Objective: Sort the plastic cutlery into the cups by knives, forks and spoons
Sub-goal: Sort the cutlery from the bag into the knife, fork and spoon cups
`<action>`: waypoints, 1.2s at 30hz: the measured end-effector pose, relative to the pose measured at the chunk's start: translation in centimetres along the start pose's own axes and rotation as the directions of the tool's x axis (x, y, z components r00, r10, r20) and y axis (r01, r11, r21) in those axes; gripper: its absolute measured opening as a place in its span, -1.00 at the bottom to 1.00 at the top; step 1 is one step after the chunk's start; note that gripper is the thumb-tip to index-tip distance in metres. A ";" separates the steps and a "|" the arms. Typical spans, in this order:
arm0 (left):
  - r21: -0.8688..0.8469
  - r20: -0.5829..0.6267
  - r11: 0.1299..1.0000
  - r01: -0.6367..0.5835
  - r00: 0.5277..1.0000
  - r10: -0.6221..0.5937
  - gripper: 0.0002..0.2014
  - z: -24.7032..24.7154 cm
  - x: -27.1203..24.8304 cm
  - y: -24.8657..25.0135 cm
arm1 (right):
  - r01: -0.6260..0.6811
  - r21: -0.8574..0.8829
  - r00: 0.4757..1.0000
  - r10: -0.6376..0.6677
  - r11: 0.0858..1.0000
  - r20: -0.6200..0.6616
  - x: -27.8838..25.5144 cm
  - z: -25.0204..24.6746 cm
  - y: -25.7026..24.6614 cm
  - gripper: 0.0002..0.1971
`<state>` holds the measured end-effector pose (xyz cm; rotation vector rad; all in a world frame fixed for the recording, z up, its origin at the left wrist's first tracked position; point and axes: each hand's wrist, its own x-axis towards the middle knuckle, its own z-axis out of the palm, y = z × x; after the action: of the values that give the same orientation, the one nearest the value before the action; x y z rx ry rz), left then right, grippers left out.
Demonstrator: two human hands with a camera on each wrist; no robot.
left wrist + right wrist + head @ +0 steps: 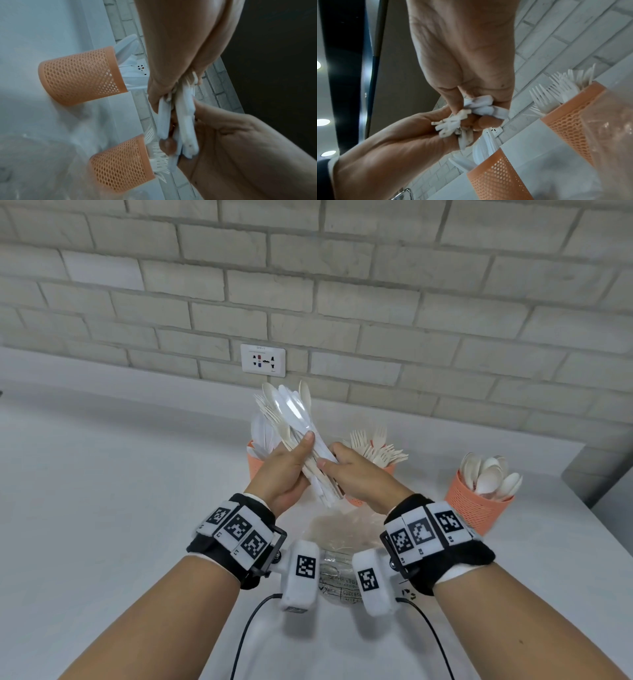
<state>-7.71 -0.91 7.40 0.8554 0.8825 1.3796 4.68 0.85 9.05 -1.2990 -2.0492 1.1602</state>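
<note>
1. At the left of the row, an orange mesh cup of knives (pixel 255 460) stands on the white table (pixel 102 508), its white blades rising behind the left hand.
2. The left hand (pixel 286 474) is raised above the table with fingers and thumb curled round the handle end of a mixed bundle of cutlery (pixel 291 419); the thumb lies pressed along the front of the bundle.
3. The bundle fans up and away toward the brick wall (pixel 411 302), with fork tines, spoon bowls and a knife blade showing at its top (white and cream pieces mixed together).
4. The right hand (pixel 359 474) meets the bundle from the other side, its fingertips pinching handles low in the bunch; the right wrist view shows the handle ends sticking out between both hands.
5. Behind the right hand stands the cup of forks (pixel 376 453), tines up.
6. Under the wrists lies a crumpled clear plastic bag (pixel 337 546) on the table.
7. Far right, well apart from the hands, stands the cup of spoons (pixel 479 501).
8. A wall socket (pixel 263 360) sits on the wall above the bundle.
</note>
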 end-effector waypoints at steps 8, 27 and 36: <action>0.082 -0.075 0.996 -0.045 0.996 0.051 -0.80 0.2 -0.4 0.7 | -0.041 0.297 0.999 0.039 0.954 0.012 0.2 0.3 -0.1 -0.64; 0.042 -0.263 0.990 -0.136 0.954 0.142 -0.72 -4.3 -0.2 3.4 | 0.198 0.360 0.957 -0.101 0.912 -0.272 4.1 2.3 -1.1 -0.86; 0.088 -0.219 0.979 -0.183 0.955 0.198 -0.77 -8.3 0.4 5.1 | 0.296 0.487 0.898 -0.066 0.822 -0.435 8.9 3.2 -1.3 -0.90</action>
<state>-17.45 -0.50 8.36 0.8627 1.0478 1.6485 -2.38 7.17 7.79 -0.9275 -1.3670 1.1528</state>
